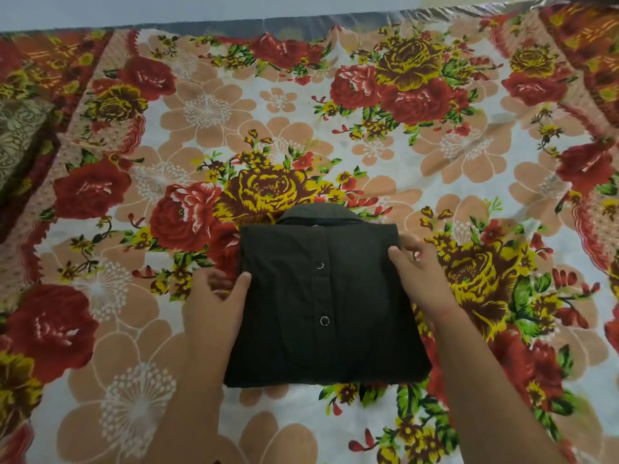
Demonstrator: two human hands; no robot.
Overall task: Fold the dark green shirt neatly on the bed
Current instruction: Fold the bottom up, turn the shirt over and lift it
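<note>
On the bed (pixel 207 112), near-centre of the floral sheet: dark green shirt (pixel 321 303) lies folded to a compact rectangle, placket up, two snap buttons (pixel 324 320) showing, collar (pixel 318 212) at the far edge. No containers in view.

Left grip (pixel 214 303): at the shirt's left edge, thumb on top of the cloth, fingers curled at the edge, pinching it.

Right grip (pixel 422 279): at the upper right edge, thumb on the top layer, fingers curved round the side, holding it.

Patterned cushion (pixel 16 135) at far left.
</note>
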